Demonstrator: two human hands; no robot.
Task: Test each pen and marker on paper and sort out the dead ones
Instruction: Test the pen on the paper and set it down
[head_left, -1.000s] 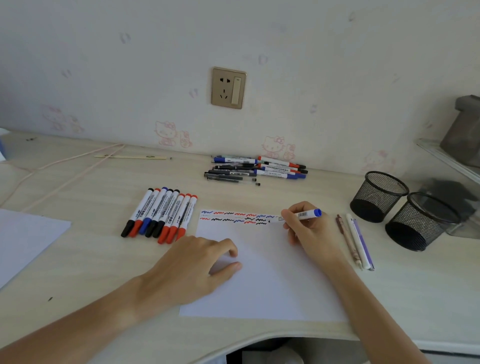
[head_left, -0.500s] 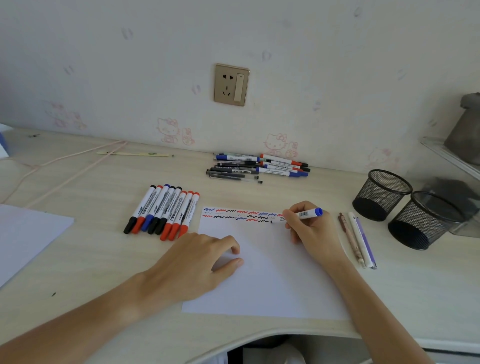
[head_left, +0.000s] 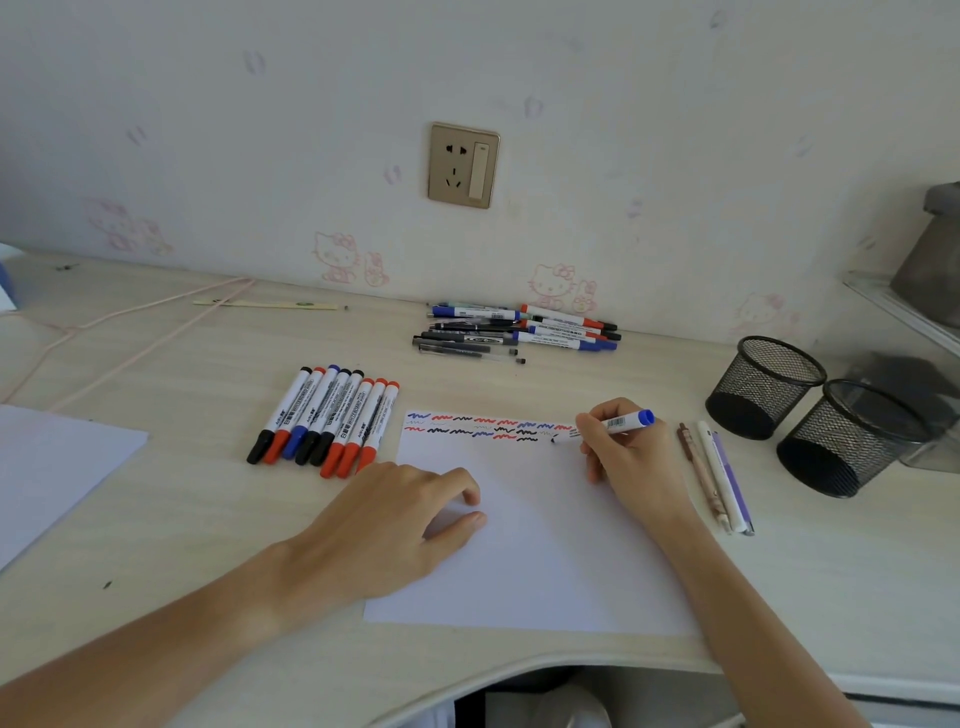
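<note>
The sheet of paper (head_left: 524, 545) lies flat on the desk (head_left: 171, 519), and everything else sits around it. The left hand (head_left: 395, 525) rests on the sheet's left part, fingers loosely bent with the tips pressing down, most likely to keep the paper from sliding under the strokes. The right hand (head_left: 631, 457) is at the sheet's upper right corner, thumb and fingers pinching a blue-ended marker (head_left: 605, 427) slanted low, its tip touching the paper at the end of the second row of squiggles (head_left: 488, 425); that slant suits a writing stroke. Whether this one leaves ink I cannot tell. Just left of the sheet's top, a neat row of capped markers (head_left: 327, 421) lies side by side, probably one sorted group. Beyond the sheet's far edge, by the wall, a looser heap of pens (head_left: 519, 332) waits. Right of the sheet lie three slim pens (head_left: 714, 475), and further right two mesh cups (head_left: 810, 410), holding nothing that I can see
</note>
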